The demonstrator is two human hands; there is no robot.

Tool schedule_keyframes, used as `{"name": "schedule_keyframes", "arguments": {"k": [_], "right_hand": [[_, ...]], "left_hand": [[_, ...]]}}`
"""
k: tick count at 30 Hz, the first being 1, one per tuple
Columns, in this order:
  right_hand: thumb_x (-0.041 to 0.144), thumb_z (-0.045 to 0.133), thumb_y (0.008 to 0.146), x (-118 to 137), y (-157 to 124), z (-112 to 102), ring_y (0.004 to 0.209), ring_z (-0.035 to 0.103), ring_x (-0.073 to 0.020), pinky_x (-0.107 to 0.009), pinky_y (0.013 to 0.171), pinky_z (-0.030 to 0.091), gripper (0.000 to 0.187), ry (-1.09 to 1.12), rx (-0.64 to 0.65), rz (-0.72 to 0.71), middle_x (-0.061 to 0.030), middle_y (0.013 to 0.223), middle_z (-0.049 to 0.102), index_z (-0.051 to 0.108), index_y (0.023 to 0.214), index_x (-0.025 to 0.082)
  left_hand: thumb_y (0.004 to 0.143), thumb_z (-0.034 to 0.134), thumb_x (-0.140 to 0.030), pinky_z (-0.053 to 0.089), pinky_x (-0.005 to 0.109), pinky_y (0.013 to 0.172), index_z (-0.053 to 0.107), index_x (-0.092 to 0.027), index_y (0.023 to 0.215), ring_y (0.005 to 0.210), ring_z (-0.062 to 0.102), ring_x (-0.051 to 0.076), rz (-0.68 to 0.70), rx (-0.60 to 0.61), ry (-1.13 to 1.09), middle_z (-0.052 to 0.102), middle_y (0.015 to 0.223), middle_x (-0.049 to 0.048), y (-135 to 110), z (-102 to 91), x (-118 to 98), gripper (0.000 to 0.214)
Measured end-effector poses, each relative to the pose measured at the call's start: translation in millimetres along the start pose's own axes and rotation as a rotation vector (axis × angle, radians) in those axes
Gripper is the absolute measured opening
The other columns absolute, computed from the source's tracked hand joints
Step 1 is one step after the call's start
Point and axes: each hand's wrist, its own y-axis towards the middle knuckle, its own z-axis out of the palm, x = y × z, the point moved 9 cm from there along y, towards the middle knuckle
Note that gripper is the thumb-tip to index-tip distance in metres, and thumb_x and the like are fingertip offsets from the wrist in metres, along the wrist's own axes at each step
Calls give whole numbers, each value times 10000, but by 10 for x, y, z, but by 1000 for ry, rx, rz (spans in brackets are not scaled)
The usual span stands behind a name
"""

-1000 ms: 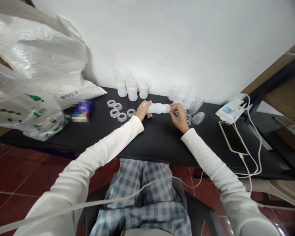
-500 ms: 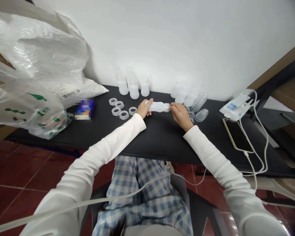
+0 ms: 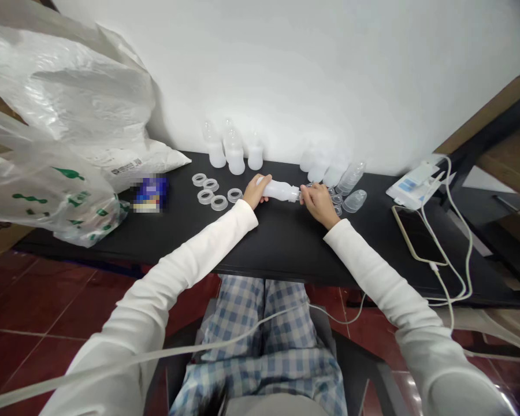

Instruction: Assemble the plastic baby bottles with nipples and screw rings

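My left hand is wrapped round the base of a white baby bottle, which lies level above the table with its neck to the right. At that neck, my right hand pinches a small clear part that looks like a bottle nipple; the fingers partly hide it. Left of the bottle, several translucent collar rings lie flat on the table. Just beyond my right hand are several loose clear nipples, partly covered by the hand, and clear caps.
Capped bottles stand by the wall, with more white bottles at right. A blue packet and plastic bags are at left. Right, a phone lies with white cables. Another cable crosses my lap.
My right hand has shifted slightly down and right from the bottle neck, and more of the clear part shows between neck and fingers. The bottle tilts slightly more; my left hand keeps its hold.
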Motion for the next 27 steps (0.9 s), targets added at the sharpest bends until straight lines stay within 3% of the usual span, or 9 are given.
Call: {"name": "schedule_keyframes", "arguments": {"k": [2,4,6,8,12,17,20,22,27], "right_hand": [[512,212,1085,21,2,-29,836,586,-256,-428,873,412,635,-57,6,11,-84,710,648,596,666,229],[519,286,1074,57,3,-82,895,599,-271,-428,874,416,533,-83,-14,3,-104,865,701,683,913,202],[555,428,1032,121,-1,-117,986,608,-292,-428,887,426,480,-73,-28,-44,-133,1080,711,625,1239,170],[551,530,991,193,-10,-110,1058,605,-307,-428,906,432,555,-55,-13,-109,-153,1231,678,525,1389,163],[476,517,1011,231,-19,-72,1027,607,-306,-426,885,429,440,-37,37,-145,-142,1216,682,548,1350,196],[622,503,979,183,-14,-136,918,590,-292,-424,856,414,522,-16,20,-128,-117,1009,691,614,1256,193],[680,416,984,146,-20,-179,893,574,-284,-431,850,408,574,11,-4,-123,-116,972,681,635,1185,188],[698,358,991,117,-24,-200,885,566,-279,-433,848,404,598,28,-18,-109,-114,967,680,640,1143,193],[737,298,980,99,-35,-238,829,551,-265,-438,841,398,666,69,-32,-86,-105,917,677,647,1118,187]], "left_hand": [[928,609,-493,298,209,392,489,-208,792,378,455,83,-4,-5,12,510,508,-63,-27,5,-30,338],[939,599,-491,296,208,400,490,-206,806,378,447,81,-13,-14,8,504,505,-67,-42,1,-45,333],[950,588,-491,294,206,405,490,-204,820,377,443,81,-24,-22,-1,499,499,-70,-48,-5,-52,330],[957,581,-487,293,205,405,488,-204,823,371,433,80,-34,-28,-1,488,488,-74,-47,-10,-53,327],[954,593,-497,286,203,396,492,-204,816,375,433,81,-37,-31,0,474,494,-71,-38,-10,-53,340],[911,631,-592,300,199,412,520,-201,853,424,460,72,42,-8,12,506,573,-56,-31,25,-60,410],[882,635,-637,425,216,502,542,-207,909,517,542,86,191,19,79,604,711,-28,-53,45,-143,440],[871,634,-651,515,250,645,567,-212,971,675,637,121,341,10,173,677,869,7,-98,33,-260,455],[854,629,-683,538,329,903,586,-211,1121,1017,687,210,669,-6,389,703,1135,76,-260,23,-535,544]]}}
